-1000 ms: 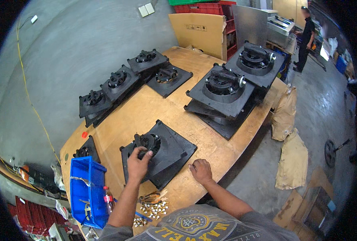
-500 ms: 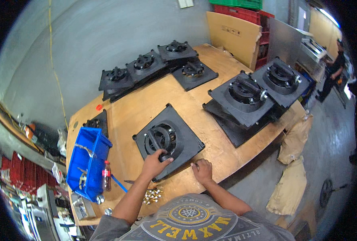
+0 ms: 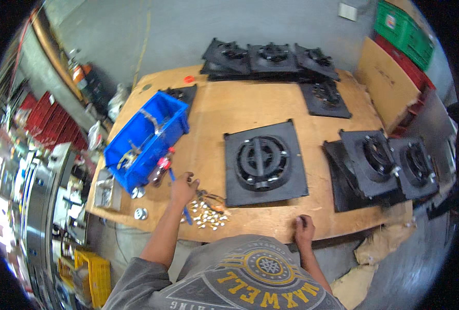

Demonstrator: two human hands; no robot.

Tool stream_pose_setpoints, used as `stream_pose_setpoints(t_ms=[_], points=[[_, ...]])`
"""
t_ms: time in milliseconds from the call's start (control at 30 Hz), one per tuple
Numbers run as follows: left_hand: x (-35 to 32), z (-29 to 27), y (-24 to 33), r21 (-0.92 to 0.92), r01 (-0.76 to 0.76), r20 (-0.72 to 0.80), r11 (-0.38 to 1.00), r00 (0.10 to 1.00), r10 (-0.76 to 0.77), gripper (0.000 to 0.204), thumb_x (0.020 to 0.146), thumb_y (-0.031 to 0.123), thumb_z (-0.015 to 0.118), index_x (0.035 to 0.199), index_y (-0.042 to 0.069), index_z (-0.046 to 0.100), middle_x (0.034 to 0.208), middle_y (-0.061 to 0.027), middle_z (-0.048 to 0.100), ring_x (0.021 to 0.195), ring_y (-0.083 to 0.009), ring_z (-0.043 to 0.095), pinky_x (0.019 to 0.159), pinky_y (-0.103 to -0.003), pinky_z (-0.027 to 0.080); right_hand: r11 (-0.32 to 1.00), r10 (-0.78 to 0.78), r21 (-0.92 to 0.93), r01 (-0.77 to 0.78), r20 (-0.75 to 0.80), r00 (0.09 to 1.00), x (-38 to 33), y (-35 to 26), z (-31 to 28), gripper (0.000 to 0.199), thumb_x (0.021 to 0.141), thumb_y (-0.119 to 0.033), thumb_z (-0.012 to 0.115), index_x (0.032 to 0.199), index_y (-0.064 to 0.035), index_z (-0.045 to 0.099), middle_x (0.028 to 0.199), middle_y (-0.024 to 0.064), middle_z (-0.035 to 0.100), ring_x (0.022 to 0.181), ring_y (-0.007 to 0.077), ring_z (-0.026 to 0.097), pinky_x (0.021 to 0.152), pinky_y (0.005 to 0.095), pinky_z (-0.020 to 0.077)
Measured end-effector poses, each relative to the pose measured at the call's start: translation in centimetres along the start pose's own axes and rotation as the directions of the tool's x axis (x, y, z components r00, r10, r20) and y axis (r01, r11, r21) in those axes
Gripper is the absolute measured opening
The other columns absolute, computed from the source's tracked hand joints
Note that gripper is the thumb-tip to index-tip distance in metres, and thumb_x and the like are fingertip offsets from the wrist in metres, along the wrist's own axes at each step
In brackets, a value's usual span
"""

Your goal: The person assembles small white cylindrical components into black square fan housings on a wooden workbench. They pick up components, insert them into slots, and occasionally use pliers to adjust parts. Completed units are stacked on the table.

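Note:
My left hand (image 3: 184,189) hovers over the near left of the wooden table, fingers loosely bent and apart, nothing visible in them. A thin blue strip (image 3: 187,214) passes beneath it. To its right are a dark hand tool with orange parts (image 3: 211,200), perhaps pliers, and a pile of small white and brass-coloured pieces (image 3: 206,216). My right hand (image 3: 305,230) is at the near table edge, its fingers curled; whether it holds anything is hidden. Between and beyond my hands, a square black plate with a round slotted centre and crossbar (image 3: 260,160) lies flat, touched by neither hand.
A blue bin (image 3: 147,139) stands at the left, a red-capped bottle (image 3: 161,169) against it. More black plates are stacked at the back (image 3: 273,54) and right (image 3: 369,160). Metal discs (image 3: 140,213) lie near the left edge. A cardboard sheet (image 3: 387,85) leans at the back right.
My left hand has let go of the black plate's crossbar and moved left toward the blue strip. The plate now sits squarer to me. My view has turned left.

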State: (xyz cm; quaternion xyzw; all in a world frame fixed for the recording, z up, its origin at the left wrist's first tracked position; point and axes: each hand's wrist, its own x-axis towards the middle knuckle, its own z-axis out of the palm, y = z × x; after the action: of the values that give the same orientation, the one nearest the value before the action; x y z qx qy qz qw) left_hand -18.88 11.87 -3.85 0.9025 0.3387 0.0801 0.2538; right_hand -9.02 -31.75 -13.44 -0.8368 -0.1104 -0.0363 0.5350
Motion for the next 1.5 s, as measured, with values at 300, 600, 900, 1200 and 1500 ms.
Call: stream_pose_setpoints(t_ms=[300, 600, 900, 1200, 1500], points=[[-5.7, 0.9, -6.1, 0.095, -0.084, 0.118, 0.992, 0.990, 0.072, 0.030, 0.076, 0.023, 0.071, 0.103, 0.009, 0.071, 0.099, -0.0140, 0.067, 0.097, -0.0329, 0.063, 0.088, -0.042, 0.050, 0.959, 0.202, 0.136, -0.248, 0.288, 0.936, 0.8, -1.5, -0.2, 0.017, 0.087, -0.010, 0.065, 0.100, -0.0004, 0.061, 0.081, 0.0016, 0.059, 0.072, 0.0092, 0.053, 0.068, 0.0251, 0.0457], [-4.6, 2.9, -6.2, 0.083, -0.083, 0.100, 0.993, 0.992, 0.074, 0.019, 0.079, 0.013, 0.066, 0.097, 0.007, 0.067, 0.093, -0.0160, 0.065, 0.093, -0.0342, 0.062, 0.083, -0.045, 0.050, 0.965, 0.143, 0.108, -0.239, 0.546, 0.826, 1.9, -6.0, 3.0, 0.022, 0.083, -0.009, 0.068, 0.103, -0.0009, 0.063, 0.085, 0.0052, 0.063, 0.076, 0.0118, 0.057, 0.071, 0.0272, 0.0485], [-6.5, -1.3, 1.9, -0.149, -0.072, 0.098, 0.986, 0.991, 0.087, 0.026, 0.080, 0.011, 0.070, 0.105, 0.004, 0.065, 0.089, -0.0146, 0.066, 0.080, -0.0276, 0.065, 0.073, -0.038, 0.052, 0.952, 0.010, 0.207, -0.225, 0.715, 0.699, 2.8, -12.5, 3.9, 0.029, 0.087, -0.012, 0.068, 0.113, 0.0005, 0.062, 0.096, 0.0094, 0.067, 0.086, 0.0125, 0.061, 0.077, 0.0280, 0.0497], [-10.6, -2.9, 13.9, -0.639, -0.291, 0.217, 0.712, 0.820, 0.529, 0.018, 0.078, 0.008, 0.075, 0.094, 0.003, 0.068, 0.090, -0.0064, 0.066, 0.079, -0.0143, 0.062, 0.071, -0.028, 0.050, 0.805, -0.143, 0.513, -0.298, 0.656, 0.741, 3.9, -19.2, 3.5, 0.025, 0.090, -0.010, 0.067, 0.112, -0.0018, 0.057, 0.099, 0.0069, 0.065, 0.088, 0.0120, 0.062, 0.077, 0.0269, 0.0508], [-11.1, -1.0, 15.9, -0.806, -0.048, 0.214, 0.590, 0.905, 0.367, 0.029, 0.081, 0.006, 0.075, 0.104, 0.000, 0.059, 0.094, -0.0058, 0.064, 0.085, -0.0113, 0.061, 0.077, -0.027, 0.051, 0.563, 0.053, 0.666, -0.490, 0.562, 0.825, 3.0, -18.8, 3.9, 0.026, 0.088, -0.010, 0.069, 0.111, -0.0038, 0.058, 0.095, 0.0053, 0.064, 0.082, 0.0113, 0.062, 0.066, 0.0267, 0.0544]])
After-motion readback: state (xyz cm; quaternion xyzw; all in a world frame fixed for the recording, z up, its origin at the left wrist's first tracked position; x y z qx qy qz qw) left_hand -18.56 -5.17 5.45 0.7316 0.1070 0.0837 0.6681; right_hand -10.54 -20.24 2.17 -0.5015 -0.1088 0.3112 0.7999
